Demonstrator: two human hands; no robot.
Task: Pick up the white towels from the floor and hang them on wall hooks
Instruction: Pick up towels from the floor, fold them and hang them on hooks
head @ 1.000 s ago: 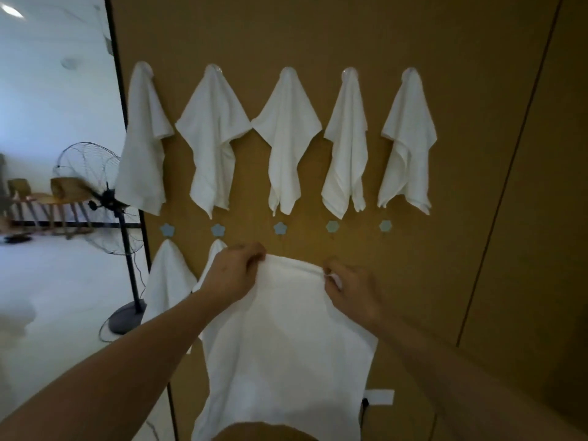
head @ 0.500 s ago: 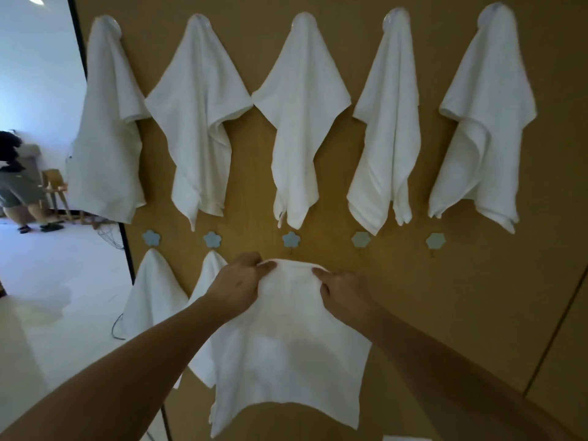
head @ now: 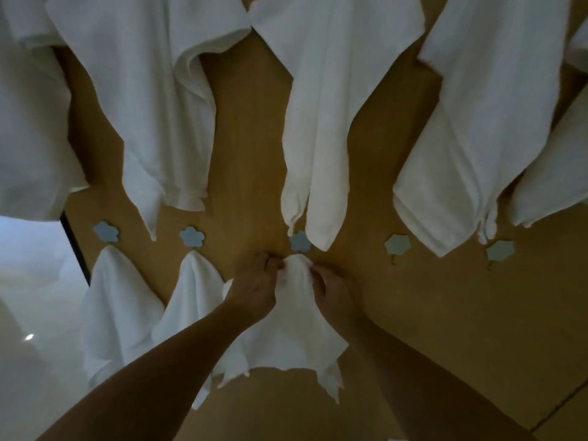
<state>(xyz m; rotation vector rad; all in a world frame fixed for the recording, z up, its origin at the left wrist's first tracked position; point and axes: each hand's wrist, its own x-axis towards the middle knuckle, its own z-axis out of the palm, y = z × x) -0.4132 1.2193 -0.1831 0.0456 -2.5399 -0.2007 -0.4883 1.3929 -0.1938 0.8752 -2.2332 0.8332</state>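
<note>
A white towel (head: 292, 329) hangs bunched against the brown wall, its top gathered just under the third blue flower-shaped hook (head: 299, 241) of the lower row. My left hand (head: 254, 281) pinches the gathered top from the left. From the right, my right hand (head: 331, 289) grips the same spot. The hook's prong is hidden behind the cloth. Two towels hang on the lower row's first hook (head: 106, 231) and second hook (head: 191, 237). Two bare lower hooks, the fourth (head: 397, 245) and the fifth (head: 499, 250), stand to the right.
Several white towels (head: 321, 122) hang from an upper row and drape down close above my hands. The brown wall panel (head: 445, 329) ends at a black edge (head: 74, 249) on the left, with a bright room beyond it.
The view has closed in on the wall. My hands have come together and lifted the towel's top edge, spread wide before, into a bunch right under the third lower hook.
</note>
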